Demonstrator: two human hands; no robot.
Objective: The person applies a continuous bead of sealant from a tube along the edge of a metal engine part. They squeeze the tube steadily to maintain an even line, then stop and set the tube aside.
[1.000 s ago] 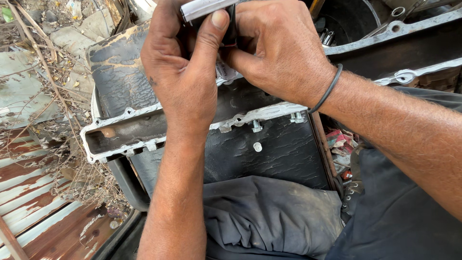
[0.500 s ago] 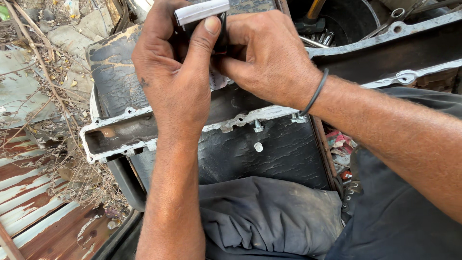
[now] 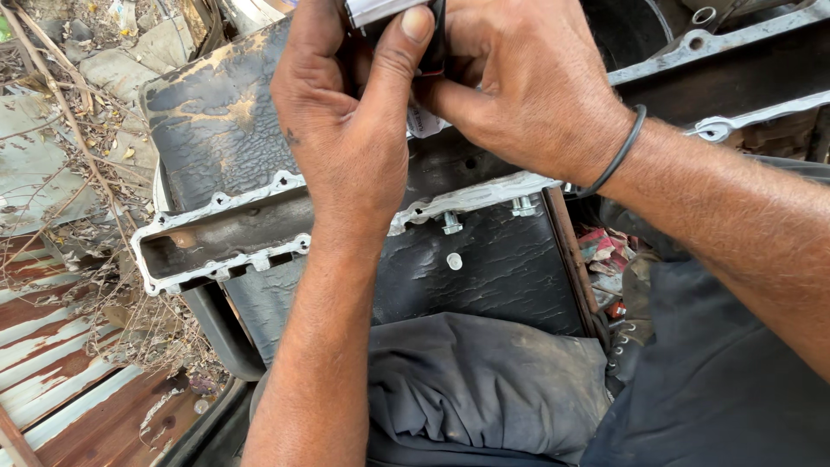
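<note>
Rusted corrugated sheet (image 3: 60, 380) and dry twigs lie to the left of our arms. Directly below our hands sits a black oil pan (image 3: 225, 121) with a pale gasket flange (image 3: 251, 251). Our left hand (image 3: 346, 130) and right hand (image 3: 510, 86) meet at the top edge, both closed on a small silver-and-black object (image 3: 380, 9), mostly cut off. Two bolts (image 3: 450, 223) stand beneath the left wrist.

A small white packet (image 3: 380, 10) with a dark body sits pinched between both hands at the top edge; red wrappers (image 3: 601, 246) lie at right.
</note>
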